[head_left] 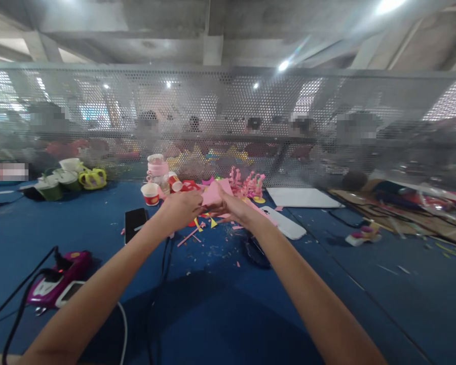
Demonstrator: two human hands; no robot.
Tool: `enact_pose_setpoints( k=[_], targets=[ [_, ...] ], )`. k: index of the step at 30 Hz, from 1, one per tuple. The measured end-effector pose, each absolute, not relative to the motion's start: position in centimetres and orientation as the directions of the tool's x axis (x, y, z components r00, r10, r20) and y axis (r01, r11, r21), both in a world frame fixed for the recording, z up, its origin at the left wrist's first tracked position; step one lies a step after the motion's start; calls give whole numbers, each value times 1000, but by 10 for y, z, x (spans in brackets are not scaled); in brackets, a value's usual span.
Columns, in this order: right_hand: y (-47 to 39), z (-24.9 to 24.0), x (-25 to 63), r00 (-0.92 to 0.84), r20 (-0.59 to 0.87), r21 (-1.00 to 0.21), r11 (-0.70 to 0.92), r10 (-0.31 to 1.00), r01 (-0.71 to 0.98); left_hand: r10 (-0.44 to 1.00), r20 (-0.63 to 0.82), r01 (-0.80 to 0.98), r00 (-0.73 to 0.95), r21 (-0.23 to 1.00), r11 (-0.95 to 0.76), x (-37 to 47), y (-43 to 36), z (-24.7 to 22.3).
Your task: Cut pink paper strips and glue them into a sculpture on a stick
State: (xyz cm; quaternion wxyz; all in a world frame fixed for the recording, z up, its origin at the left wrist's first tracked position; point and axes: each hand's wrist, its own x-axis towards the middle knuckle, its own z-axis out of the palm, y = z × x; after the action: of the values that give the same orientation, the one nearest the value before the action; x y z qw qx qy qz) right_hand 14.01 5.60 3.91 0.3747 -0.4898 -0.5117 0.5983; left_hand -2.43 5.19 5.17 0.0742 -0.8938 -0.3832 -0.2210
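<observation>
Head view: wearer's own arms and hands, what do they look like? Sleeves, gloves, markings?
Bare, tapering left forearm and right forearm, no sleeves in frame. The five-fingered, ungloved left hand and right hand show no watch, bracelet or marking at the wrist. No cable visibly attached to either arm. Rings: too small to tell.

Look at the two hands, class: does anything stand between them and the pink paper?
Nothing visible does. The right hand holds the pink paper, and the left hand appears to touch its left edge. The red-and-white cup stands off to the left, outside that gap.
</observation>
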Motion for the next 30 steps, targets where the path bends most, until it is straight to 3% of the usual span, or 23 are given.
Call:
enact_pose_setpoints(
  k=[5,9,12,15,17,19,21,25,28,30],
  targets=[
    [59,32,129,-128,-143,-954,-171,981,-247,603,550,783,578,-168,-599,-7,39,36],
    [64,20,127,-27,-105,-922,-107,994,-372,643,493,795,586,-200,-572,3,36,24],
    [68,15,129,-18,-61,-920,-63,998,-388,721,480,816,500,18,-578,4,40,19],
    [71,15,131,-25,-21,-917,-29,999,-397,825,408,726,390,415,-548,-1,53,17],
    [70,17,132,-36,-4,-915,-18,999,-403,854,321,578,410,633,-515,-5,63,17],
    [68,20,132,-49,4,-912,-17,999,-410,845,260,499,467,711,-495,-9,70,18],
    [65,23,132,-74,-3,-917,-33,997,-397,848,289,545,445,664,-512,-14,74,19],
    [59,28,133,-159,-107,-941,-152,982,-302,810,484,738,331,403,-542,-24,76,24],
    [57,28,133,-252,-187,-952,-239,950,-192,706,626,787,331,230,-572,-32,76,28],
    [57,26,131,-346,-140,-960,-212,928,-181,595,716,777,366,118,-619,-36,75,29]
  ],
)
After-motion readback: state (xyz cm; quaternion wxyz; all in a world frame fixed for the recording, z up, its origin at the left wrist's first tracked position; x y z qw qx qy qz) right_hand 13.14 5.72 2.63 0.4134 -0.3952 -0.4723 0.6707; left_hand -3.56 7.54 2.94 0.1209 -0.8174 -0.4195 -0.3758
